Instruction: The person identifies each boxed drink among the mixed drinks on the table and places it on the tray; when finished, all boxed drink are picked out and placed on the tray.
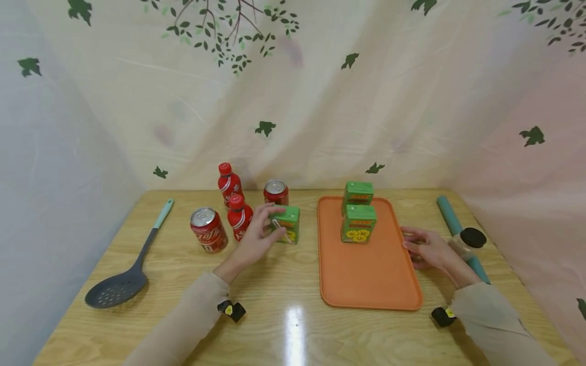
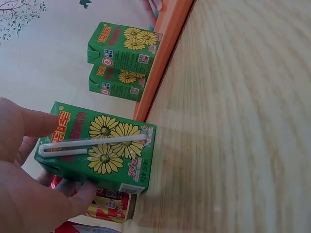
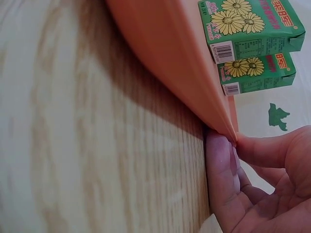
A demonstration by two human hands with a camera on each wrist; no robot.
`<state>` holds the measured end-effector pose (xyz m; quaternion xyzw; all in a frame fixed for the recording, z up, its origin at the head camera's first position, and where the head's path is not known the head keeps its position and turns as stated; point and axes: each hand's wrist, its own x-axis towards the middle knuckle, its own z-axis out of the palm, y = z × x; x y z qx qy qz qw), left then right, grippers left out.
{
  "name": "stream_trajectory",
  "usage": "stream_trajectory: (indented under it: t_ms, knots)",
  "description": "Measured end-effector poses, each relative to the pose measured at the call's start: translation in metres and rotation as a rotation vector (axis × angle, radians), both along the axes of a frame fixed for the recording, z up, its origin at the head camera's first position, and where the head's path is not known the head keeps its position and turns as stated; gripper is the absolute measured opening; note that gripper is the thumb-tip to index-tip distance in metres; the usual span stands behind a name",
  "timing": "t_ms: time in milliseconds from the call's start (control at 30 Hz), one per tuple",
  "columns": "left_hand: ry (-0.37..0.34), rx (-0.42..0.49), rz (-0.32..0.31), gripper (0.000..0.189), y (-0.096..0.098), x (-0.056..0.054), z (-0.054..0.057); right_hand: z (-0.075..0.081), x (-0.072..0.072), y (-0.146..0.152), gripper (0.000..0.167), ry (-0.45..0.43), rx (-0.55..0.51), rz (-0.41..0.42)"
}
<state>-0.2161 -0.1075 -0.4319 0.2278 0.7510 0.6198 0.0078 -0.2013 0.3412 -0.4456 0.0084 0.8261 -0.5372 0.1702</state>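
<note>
Saw the left hand (image 1: 256, 238) curled partly around a carton (image 1: 291, 218) near its top, holding it between thumb and fingers, just left of the tray (image 1: 366, 279). Could not tell about contact between its base and the table (image 1: 274, 295). On its front saw a bent straw (image 2: 97, 141) across yellow flowers; lost its upper left corner behind the fingers in the head view.

Saw the right hand (image 1: 430, 249) half closed at the tray's right side, pinching the rim between thumb and fingers. Could not make out all of its fingertips.

Found two cartons upright on the tray, the front carton (image 1: 358, 223) partly covering the rear carton (image 1: 359, 189).

Behind the held carton noticed a far can (image 1: 275, 190), hidden in its lower part, and farther left a near can (image 1: 209, 231). Between the cans saw a far bottle (image 1: 229, 185), partly masked by a near bottle (image 1: 240, 218).

Saw also a skimmer (image 1: 120, 287) at the far left, and beyond the right hand a jar (image 1: 462, 245), crossing in front of a rod (image 1: 449, 215). At the left wrist view's bottom edge found a red thing (image 2: 90, 228), too cropped to name
</note>
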Motion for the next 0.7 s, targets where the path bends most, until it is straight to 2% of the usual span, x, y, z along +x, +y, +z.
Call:
stream_trajectory:
  t_ms: [100,300,433,567,700]
  knots:
    - [0.006,0.006,0.011,0.038,0.000,0.003,-0.002,0.000,0.000,0.000,0.056,0.001,0.004,-0.001]
    - [0.060,-0.023,0.129,0.028,0.002,0.010,-0.010,0.000,0.000,-0.001,0.056,-0.003,0.004,-0.005]
    - [0.100,0.008,0.170,0.030,0.005,0.014,-0.013,0.000,0.000,-0.001,0.056,-0.004,0.002,-0.008]
    - [0.120,0.043,0.172,0.032,0.008,0.020,-0.003,0.000,0.000,-0.001,0.057,-0.006,0.003,-0.006]
    - [0.086,0.060,0.139,0.035,0.007,0.025,0.005,-0.001,0.000,0.000,0.058,-0.010,0.008,-0.004]
